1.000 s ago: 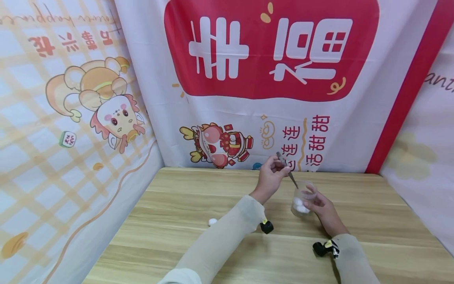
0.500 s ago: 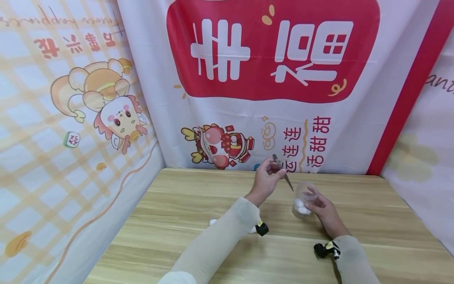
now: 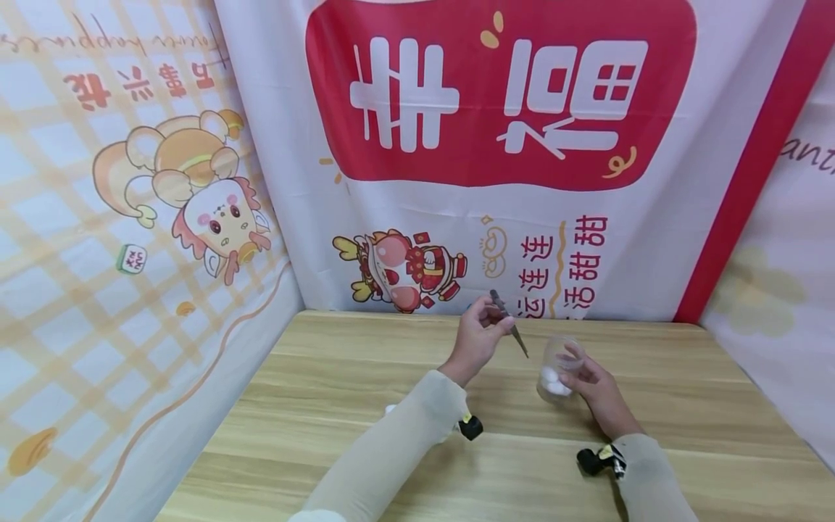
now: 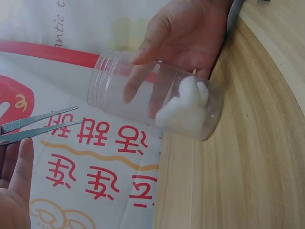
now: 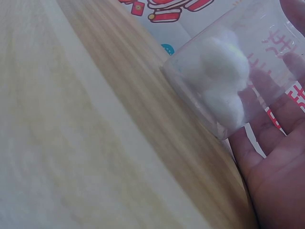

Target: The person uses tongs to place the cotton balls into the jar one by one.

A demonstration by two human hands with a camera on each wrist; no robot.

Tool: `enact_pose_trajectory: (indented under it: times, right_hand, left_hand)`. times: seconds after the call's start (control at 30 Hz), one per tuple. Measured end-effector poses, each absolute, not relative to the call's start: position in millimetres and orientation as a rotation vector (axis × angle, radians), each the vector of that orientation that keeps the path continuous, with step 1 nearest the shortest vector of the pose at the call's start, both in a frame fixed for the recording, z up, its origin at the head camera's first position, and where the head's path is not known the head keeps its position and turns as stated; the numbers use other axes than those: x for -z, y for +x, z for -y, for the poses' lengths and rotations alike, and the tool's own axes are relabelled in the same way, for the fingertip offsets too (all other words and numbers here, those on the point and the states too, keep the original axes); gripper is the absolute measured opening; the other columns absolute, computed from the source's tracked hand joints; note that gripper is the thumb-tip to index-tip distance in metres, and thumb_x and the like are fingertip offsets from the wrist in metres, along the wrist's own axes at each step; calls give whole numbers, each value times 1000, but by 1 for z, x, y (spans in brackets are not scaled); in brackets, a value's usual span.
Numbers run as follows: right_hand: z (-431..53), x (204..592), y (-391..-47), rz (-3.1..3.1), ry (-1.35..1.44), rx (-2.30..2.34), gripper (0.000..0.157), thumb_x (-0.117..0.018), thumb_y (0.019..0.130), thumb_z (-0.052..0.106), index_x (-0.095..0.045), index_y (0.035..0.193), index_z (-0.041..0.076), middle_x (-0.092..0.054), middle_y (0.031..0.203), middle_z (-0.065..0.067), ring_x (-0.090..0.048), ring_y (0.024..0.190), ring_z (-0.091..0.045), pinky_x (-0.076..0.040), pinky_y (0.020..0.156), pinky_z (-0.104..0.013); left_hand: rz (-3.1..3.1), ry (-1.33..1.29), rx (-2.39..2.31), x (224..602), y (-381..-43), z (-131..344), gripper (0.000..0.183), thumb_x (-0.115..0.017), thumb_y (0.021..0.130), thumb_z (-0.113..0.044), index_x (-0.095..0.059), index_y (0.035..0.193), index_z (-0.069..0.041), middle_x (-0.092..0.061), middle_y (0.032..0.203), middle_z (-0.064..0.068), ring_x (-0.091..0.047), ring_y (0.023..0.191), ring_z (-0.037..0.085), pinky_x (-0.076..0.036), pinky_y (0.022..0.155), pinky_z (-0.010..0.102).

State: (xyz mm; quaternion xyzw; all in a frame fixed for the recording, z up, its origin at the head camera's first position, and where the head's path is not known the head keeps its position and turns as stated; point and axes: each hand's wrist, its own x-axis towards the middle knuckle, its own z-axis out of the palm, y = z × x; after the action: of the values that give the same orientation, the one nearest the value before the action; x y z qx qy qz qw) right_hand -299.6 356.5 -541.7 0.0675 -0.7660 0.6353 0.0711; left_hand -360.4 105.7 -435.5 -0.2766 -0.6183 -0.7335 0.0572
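Metal tweezers (image 3: 517, 337) are pinched in my left hand (image 3: 476, 339), tips pointing down toward the jar. Their two tips stand apart with nothing between them in the left wrist view. My right hand (image 3: 601, 395) holds a clear plastic jar (image 4: 106, 81) by its side, fingers round the wall. The jar is lidless and stands on the table, its mouth up. Several white cotton balls (image 4: 183, 112) lie heaped at its bottom, also seen through the wall in the right wrist view. The tweezers are outside the jar, to the left of its mouth.
Another small white piece (image 3: 390, 409) lies on the wooden table (image 3: 326, 384), partly hidden behind the left sleeve (image 3: 398, 442). A printed cloth (image 3: 404, 203) hangs along the table's back edge, and a checked cloth (image 3: 150, 290) hangs at the left.
My left hand has drawn the tweezers away from the jar's mouth, to the left and slightly down. My right hand and the jar have stayed in place.
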Motion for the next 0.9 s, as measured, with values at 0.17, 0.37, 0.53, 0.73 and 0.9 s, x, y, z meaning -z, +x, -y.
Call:
enact_pose_trajectory:
  times: [0.17,0.37,0.53,0.73,0.9]
  right_hand:
    - [-356,542,-300,2288,221,-1916,68,-68,93,25,-34,151,16,-52,140,-7,-53,115,-4,-42,92,-13]
    - [-356,544,-299,2290,217,-1928,68,-68,93,26,-34,151,16,-51,141,-6,-52,116,-1,-41,92,-12]
    - [-355,544,-299,2264,244,-1948,69,-67,94,20,-31,152,12,-50,142,-10,-52,115,-1,-42,92,-13]
    - [-354,543,-298,2249,258,-1943,67,-66,94,18,-31,152,10,-51,141,-8,-53,115,-2,-43,92,-13]
    - [-355,544,-299,2257,250,-1934,67,-66,94,19,-33,152,13,-54,138,-3,-53,115,-2,-43,92,-13]
  left_hand:
    - [1876,-856,2217,437,-360,-99,23,-70,88,-1,-57,107,-3,-63,95,9,-64,86,19,-59,77,37]
    - [1870,-829,2200,443,-360,-91,25,-71,87,1,-57,107,1,-63,95,16,-64,85,18,-60,75,36]
    - [1903,-818,2174,441,-358,-83,24,-70,88,1,-58,109,0,-63,98,18,-64,86,18,-59,76,36]
    - [1957,-812,2137,443,-358,-75,26,-71,88,-4,-59,111,-8,-64,100,13,-65,89,19,-59,78,34]
    - [1953,-809,2142,442,-355,-69,26,-71,87,-3,-59,110,-6,-64,99,12,-65,89,20,-59,77,34]
